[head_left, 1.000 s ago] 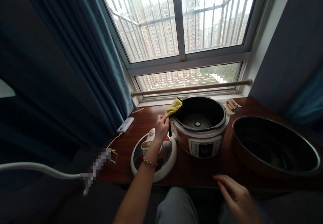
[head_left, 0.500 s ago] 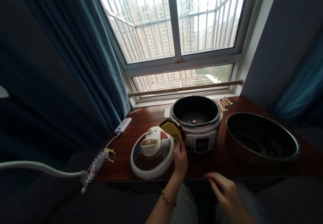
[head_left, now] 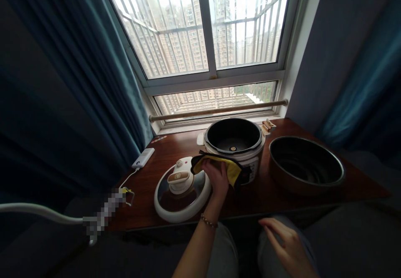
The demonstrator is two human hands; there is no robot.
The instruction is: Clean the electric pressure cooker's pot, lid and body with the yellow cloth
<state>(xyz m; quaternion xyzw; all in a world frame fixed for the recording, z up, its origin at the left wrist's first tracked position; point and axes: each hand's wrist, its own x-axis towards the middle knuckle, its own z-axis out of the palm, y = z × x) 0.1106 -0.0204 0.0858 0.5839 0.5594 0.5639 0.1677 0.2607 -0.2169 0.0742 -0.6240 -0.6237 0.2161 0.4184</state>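
A yellow cloth with a dark edge (head_left: 232, 170) is in my left hand (head_left: 216, 178), raised in front of the white cooker (head_left: 253, 164) and partly over its front panel. The cooker stands without its lid, its dark inside showing with a small round part at the bottom. To the left, the white-rimmed lid (head_left: 158, 200) lies on the table with its brown and white handle up. My right hand (head_left: 285, 238) hovers over my lap below the table edge, fingers pressed together; whether it holds anything is too small to tell.
A large dark inner pot (head_left: 275, 173) sits right of the cooker. A white power bank (head_left: 144, 157) with a cable lies at the left, near a partly blurred power strip (head_left: 108, 211). Small brown items (head_left: 268, 125) lie behind, by the barred window (head_left: 200, 77).
My left hand has lifted the yellow cloth, which is now spread more openly in front of the cooker. The whole view has shifted, with the table things appearing farther left.
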